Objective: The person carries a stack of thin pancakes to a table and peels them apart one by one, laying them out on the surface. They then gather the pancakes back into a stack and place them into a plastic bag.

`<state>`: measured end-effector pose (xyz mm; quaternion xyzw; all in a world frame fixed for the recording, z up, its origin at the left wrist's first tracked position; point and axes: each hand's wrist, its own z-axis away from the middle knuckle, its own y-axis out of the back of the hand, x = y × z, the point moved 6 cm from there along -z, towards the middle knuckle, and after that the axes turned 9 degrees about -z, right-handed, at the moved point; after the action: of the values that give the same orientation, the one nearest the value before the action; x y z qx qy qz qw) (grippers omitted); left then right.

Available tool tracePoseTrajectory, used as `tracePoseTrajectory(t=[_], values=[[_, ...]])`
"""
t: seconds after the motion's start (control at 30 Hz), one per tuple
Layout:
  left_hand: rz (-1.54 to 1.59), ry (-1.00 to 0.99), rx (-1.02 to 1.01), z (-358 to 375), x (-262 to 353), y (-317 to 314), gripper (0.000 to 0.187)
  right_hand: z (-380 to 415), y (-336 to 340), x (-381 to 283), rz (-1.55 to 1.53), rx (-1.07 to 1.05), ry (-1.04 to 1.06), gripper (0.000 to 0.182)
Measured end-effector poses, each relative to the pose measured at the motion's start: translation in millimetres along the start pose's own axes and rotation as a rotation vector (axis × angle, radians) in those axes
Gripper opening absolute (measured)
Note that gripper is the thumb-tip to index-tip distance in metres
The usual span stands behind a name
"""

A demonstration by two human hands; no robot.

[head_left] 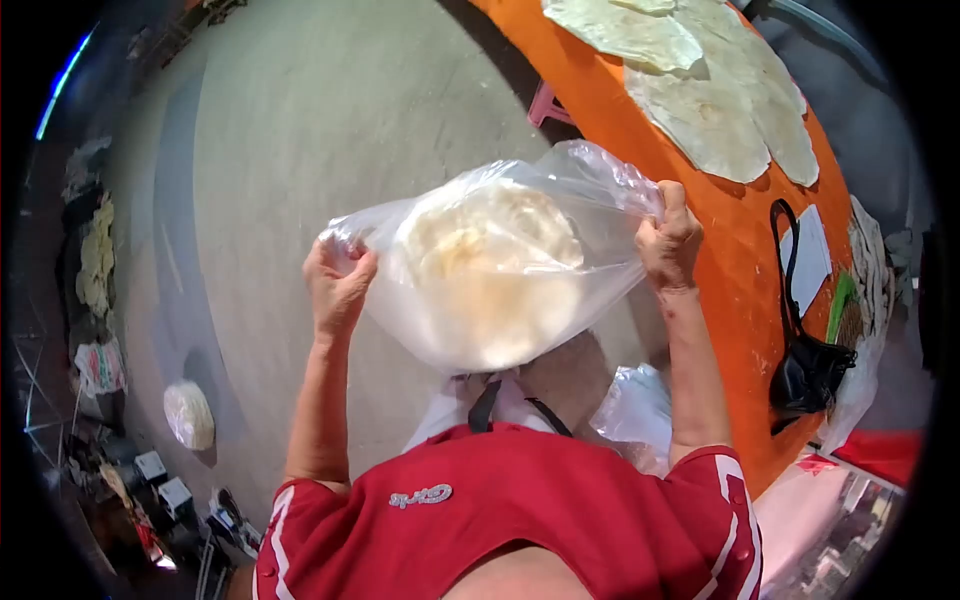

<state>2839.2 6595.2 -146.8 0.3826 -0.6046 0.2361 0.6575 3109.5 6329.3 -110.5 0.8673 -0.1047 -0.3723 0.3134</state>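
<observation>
A large clear plastic bag (pixel 400 300) hangs in front of my body, stretched wide between my two hands. Pale cream, rounded flat pieces (pixel 490 240) fill it; the film blurs how many there are. My left hand (pixel 338 285) pinches the bag's left upper corner, fingers closed on the bunched film. At the opposite upper corner, my right hand (pixel 670 235) grips the plastic in a fist, beside the edge of the orange table (pixel 600 110). The bag's lower part bulges above my legs.
Broad pale sheets (pixel 700 110) overlap on the orange table, with a black strapped bag (pixel 812 365) and white paper (pixel 808 262) nearer. Another plastic bag (pixel 638 410) lies low right. A wrapped bundle (pixel 188 415) sits on the left floor; a pink stool (pixel 547 105) stands by the table.
</observation>
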Motion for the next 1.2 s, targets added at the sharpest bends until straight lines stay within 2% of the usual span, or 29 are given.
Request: tracePoseTrajectory(t=[0.07,0.1,0.2,0.3,0.4,0.43,0.47,0.53,0.57,0.67,0.73,0.8,0.83,0.87,0.93,0.97,1.0,1.07,1.13,1.2], values=[[-0.049,-0.048,0.079,-6.7,1.6,-1.4,0.022,-8.0,4.1,18.8,0.059,0.054,-0.036,0.033],[-0.047,-0.1,0.08,-7.8,5.8,-5.5,0.021,-9.1,8.8,17.6,0.07,0.126,0.019,0.037],[-0.551,-0.423,0.223,-5.4,34.9,-8.2,0.018,-3.1,16.3,19.6,0.128,0.236,0.107,0.038],[-0.794,-0.669,0.204,-1.5,61.1,-21.8,0.016,-3.1,17.3,-5.1,-0.069,0.241,0.056,0.035],[-0.73,-0.798,-0.011,-0.7,71.0,-44.7,0.017,-4.5,-2.2,-35.7,-0.19,0.109,0.075,0.028],[-0.709,-0.765,-0.112,-2.3,68.8,-53.0,0.016,-7.0,-5.8,-44.2,-0.165,0.104,0.122,0.028],[-0.705,-0.757,-0.253,-3.4,69.9,-62.7,0.017,-9.5,-8.9,-50.9,-0.137,0.099,0.163,0.028],[-0.704,-0.753,-0.547,-10.9,62.4,-73.7,0.017,-15.5,-17.7,-47.6,-0.083,0.076,0.054,0.027],[-0.606,-0.809,-0.596,-16.3,68.9,-80.4,0.017,-18.4,-23.2,-46.4,-0.052,0.066,-0.003,0.027],[-0.525,-0.844,-0.613,-44.6,74.6,-96.9,0.015,-27.4,-47.2,-76.3,-0.01,0.094,0.132,0.023],[-0.591,-1.053,-0.582,-72.8,83.9,-113.8,0.012,-25.4,-80.3,-94.3,0.017,0.005,0.09,0.017],[-0.355,-1.05,-0.839,-96.5,80.6,-139.4,0.011,-28.6,-104.4,-107.3,0.099,0.004,0.016,0.016],[-0.169,-0.901,-1.122,-107.2,60.8,-152.8,0.011,-31.0,-111.2,-109.1,0.153,0.01,-0.035,0.017],[-0.108,-0.729,-1.283,-116.8,46.2,-163.5,0.01,-33.9,-114.7,-108.6,0.203,0.009,-0.074,0.017],[-0.261,-0.626,-1.394,-127.6,39.2,-170.8,0.008,-29.8,-96.1,-110.7,0.268,0.09,-0.249,0.024],[-0.172,-0.522,-1.366,-128.4,36.6,-173.4,0.008,-22.7,-74.7,-121.3,0.225,0.104,-0.349,0.027],[-0.148,-0.542,-1.406,-130.3,36.2,-173.4,0.008,-0.4,-57.9,-126.6,0.098,0.101,-0.577,0.032],[-0.084,-0.584,-1.466,-130.0,39.7,-180.1,0.008,48.3,-70.7,-141.1,-0.192,-0.094,-0.922,0.029],[-0.127,-0.639,-1.541,-116.4,47.7,-184.0,0.007,101.9,-147.7,-138.1,-0.839,-0.076,-1.164,0.032],[-0.151,-0.689,-1.609,-100.9,53.9,-184.1,0.007,102.2,-176.7,-145.2,-0.363,0.253,-0.663,0.044]])
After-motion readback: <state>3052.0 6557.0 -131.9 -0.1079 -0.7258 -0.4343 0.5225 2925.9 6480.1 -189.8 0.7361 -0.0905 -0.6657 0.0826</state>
